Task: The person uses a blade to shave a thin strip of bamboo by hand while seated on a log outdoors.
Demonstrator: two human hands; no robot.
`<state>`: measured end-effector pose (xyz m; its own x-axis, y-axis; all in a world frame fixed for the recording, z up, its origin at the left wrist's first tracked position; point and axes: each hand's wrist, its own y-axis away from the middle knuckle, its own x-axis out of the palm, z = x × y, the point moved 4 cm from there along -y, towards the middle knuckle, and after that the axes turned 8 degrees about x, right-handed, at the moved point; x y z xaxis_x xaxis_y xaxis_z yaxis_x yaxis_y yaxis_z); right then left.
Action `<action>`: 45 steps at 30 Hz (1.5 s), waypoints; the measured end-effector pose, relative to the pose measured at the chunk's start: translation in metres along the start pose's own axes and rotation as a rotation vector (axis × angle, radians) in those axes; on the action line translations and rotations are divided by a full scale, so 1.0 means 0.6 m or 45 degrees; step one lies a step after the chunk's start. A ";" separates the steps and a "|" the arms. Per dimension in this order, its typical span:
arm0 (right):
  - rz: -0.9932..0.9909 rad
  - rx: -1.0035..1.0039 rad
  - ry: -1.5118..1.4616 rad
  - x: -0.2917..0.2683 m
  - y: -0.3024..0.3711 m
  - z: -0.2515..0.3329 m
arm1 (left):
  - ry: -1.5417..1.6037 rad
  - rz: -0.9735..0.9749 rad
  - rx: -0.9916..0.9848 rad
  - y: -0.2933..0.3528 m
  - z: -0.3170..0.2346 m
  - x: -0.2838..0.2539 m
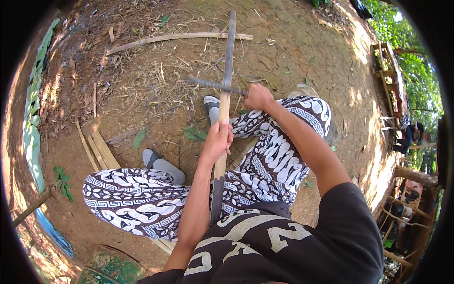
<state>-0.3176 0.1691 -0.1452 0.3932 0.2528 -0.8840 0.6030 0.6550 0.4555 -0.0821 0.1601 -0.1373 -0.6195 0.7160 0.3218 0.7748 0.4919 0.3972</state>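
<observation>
A long, straight wooden slat (229, 57) runs from my lap out over the ground. Its far and near ends are dark grey, and the stretch between is pale bare wood. My left hand (218, 142) grips that pale stretch, fingers wrapped round its edge. In my right hand (258, 97) is the handle of a knife, whose blade (208, 84) lies crosswise over the slat, where the far dark part meets the pale wood. The blade is slightly smeared by motion, and I cannot tell whether its edge touches the surface.
Thin shavings (161, 80) litter the brown soil ahead. A curved pale strip (179, 38) lies under the slat's far end. More pale strips (101, 149) rest beyond my left knee. A rusty green drum (113, 267) stands at lower left, a wooden rail structure (390, 75) at right.
</observation>
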 end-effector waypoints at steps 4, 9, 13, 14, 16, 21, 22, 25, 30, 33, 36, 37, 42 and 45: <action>-0.041 0.088 -0.160 -0.026 -0.058 -0.046 | 0.001 0.041 -0.003 0.002 -0.012 0.004; 0.030 -0.075 -0.205 0.019 -0.003 0.001 | 0.009 0.034 -0.011 -0.010 -0.001 -0.009; 0.127 -0.207 -0.101 -0.007 0.052 0.032 | -0.038 0.019 -0.013 -0.003 -0.002 -0.007; 0.124 -0.197 -0.100 -0.010 0.053 0.030 | -0.038 0.018 -0.019 -0.005 -0.002 -0.005; 0.119 -0.183 -0.098 -0.011 0.053 0.027 | -0.044 0.019 -0.022 -0.007 -0.002 -0.002; 0.086 -0.185 -0.006 -0.001 0.043 0.024 | -0.024 0.011 -0.029 -0.003 0.000 -0.001; 0.082 -0.180 0.008 -0.001 0.042 0.025 | -0.035 0.002 -0.024 -0.003 0.000 0.000; 0.131 -0.203 0.020 0.014 0.033 0.026 | -0.076 -0.022 -0.020 -0.001 0.009 -0.002; 0.141 -0.092 0.079 0.037 -0.009 0.011 | -0.108 -0.025 0.000 -0.011 0.017 -0.008; 0.054 0.249 -0.206 -0.028 -0.050 -0.027 | -0.095 0.007 0.017 0.002 -0.003 0.004; -0.095 0.192 -0.009 -0.034 -0.117 -0.140 | 0.084 0.126 0.028 -0.009 -0.008 0.016; -0.079 0.244 -0.061 -0.021 -0.107 -0.128 | 0.058 0.075 0.040 -0.008 -0.006 0.006; 0.008 0.200 -0.107 -0.050 -0.029 -0.040 | 0.057 0.046 -0.020 -0.017 -0.003 -0.002; 0.077 -0.196 0.240 -0.054 -0.002 0.019 | -0.035 0.024 -0.046 -0.009 -0.010 0.004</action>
<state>-0.3230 0.1522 -0.1158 0.2803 0.4137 -0.8662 0.4637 0.7317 0.4995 -0.0885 0.1560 -0.1337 -0.6005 0.7389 0.3057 0.7810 0.4602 0.4222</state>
